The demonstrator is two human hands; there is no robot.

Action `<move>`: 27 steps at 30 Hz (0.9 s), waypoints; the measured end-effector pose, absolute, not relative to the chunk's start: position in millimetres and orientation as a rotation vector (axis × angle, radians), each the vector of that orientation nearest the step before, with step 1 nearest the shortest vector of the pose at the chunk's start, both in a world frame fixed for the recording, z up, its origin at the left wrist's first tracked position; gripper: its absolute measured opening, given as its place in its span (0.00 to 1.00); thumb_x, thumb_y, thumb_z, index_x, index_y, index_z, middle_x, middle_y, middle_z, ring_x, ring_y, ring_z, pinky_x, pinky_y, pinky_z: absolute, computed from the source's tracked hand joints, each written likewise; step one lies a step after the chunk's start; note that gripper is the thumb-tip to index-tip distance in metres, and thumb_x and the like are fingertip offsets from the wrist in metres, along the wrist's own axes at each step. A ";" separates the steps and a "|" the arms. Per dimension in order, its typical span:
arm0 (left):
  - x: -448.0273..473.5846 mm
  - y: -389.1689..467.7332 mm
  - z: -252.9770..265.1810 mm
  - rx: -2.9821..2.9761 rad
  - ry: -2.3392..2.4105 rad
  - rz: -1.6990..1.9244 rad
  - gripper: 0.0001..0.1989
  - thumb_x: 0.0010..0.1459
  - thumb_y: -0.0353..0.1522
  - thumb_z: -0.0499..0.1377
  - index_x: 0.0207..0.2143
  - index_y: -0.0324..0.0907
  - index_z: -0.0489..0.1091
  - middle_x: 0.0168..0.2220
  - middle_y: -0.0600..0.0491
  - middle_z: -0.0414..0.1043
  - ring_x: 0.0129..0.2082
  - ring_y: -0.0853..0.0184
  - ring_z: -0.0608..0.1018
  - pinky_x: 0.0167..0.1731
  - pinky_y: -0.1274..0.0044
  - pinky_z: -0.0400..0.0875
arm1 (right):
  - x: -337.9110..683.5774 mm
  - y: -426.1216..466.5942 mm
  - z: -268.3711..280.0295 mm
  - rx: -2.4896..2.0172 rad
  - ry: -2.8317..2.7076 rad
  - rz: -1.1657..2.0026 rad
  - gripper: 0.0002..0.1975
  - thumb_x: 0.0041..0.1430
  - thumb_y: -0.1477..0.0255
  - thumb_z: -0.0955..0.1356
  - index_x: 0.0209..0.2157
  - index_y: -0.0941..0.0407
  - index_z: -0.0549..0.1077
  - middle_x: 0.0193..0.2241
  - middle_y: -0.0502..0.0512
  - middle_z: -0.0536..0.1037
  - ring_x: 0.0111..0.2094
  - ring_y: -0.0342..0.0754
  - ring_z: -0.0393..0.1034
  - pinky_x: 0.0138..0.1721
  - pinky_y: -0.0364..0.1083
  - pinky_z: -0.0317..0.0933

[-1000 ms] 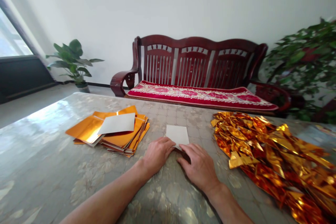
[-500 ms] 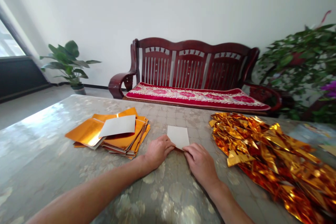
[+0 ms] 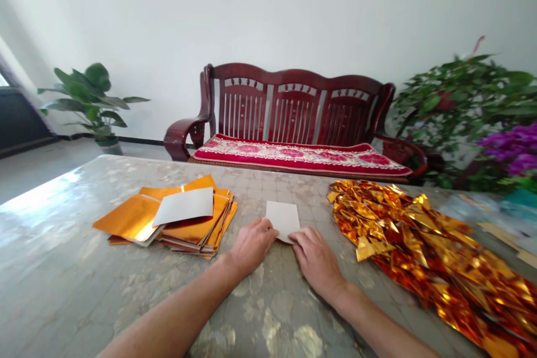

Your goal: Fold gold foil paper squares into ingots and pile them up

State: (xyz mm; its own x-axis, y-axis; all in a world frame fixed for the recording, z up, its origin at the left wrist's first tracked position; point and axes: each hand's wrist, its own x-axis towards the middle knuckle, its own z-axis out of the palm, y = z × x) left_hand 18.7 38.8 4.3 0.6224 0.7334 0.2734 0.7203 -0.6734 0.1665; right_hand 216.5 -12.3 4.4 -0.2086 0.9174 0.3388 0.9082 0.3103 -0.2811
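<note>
A small sheet of paper (image 3: 282, 217), pale side up, lies on the table in front of me with its near edge lifted a little. My left hand (image 3: 255, 241) pinches the near left corner between thumb and fingers. At the near right corner my right hand (image 3: 315, 254) grips the same edge, its fingers closed. To the left sits a loose stack of gold foil paper (image 3: 197, 229), with one sheet turned pale side up (image 3: 185, 205) on top. A long heap of folded gold foil pieces (image 3: 423, 251) spreads to the right.
The table (image 3: 84, 268) has a clear patterned cover. Plastic wrapping (image 3: 465, 207) lies at the far right, behind the gold heap. Beyond the table stands a dark red wooden bench (image 3: 293, 106), with potted plants (image 3: 94, 95) at left and right.
The view has swung slightly right, bringing more purple flowers into sight. Both hands keep hold of the paper's near edge, which appears slightly less raised.
</note>
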 end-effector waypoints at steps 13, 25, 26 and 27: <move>18.5 55.0 2.4 2.686 1.218 0.683 0.15 0.70 0.36 0.50 0.38 0.46 0.76 0.36 0.52 0.74 0.40 0.65 0.74 0.42 0.76 0.67 | 243.2 27.7 9.0 -1.551 -2.141 0.318 0.13 0.64 0.70 0.63 0.33 0.52 0.80 0.33 0.52 0.78 0.36 0.46 0.72 0.39 0.43 0.62; 15.4 62.9 -2.4 2.438 1.226 0.747 0.12 0.66 0.36 0.55 0.34 0.44 0.76 0.33 0.54 0.74 0.38 0.66 0.76 0.38 0.78 0.66 | 240.1 24.3 -0.1 -1.582 -1.961 0.359 0.09 0.61 0.71 0.66 0.32 0.50 0.79 0.31 0.49 0.77 0.37 0.47 0.72 0.38 0.44 0.60; 15.4 64.0 -2.7 2.419 1.229 0.745 0.11 0.65 0.35 0.56 0.33 0.44 0.76 0.33 0.54 0.75 0.38 0.66 0.76 0.38 0.78 0.66 | 240.4 23.8 -0.6 -1.581 -1.968 0.346 0.08 0.61 0.71 0.66 0.32 0.50 0.79 0.31 0.49 0.77 0.37 0.47 0.72 0.38 0.44 0.60; 15.6 64.9 -2.5 2.401 1.233 0.741 0.11 0.65 0.35 0.56 0.32 0.44 0.76 0.33 0.54 0.75 0.38 0.66 0.76 0.38 0.78 0.66 | 240.6 23.4 -1.0 -1.581 -1.977 0.331 0.08 0.61 0.71 0.66 0.31 0.51 0.78 0.31 0.49 0.77 0.37 0.47 0.72 0.38 0.44 0.59</move>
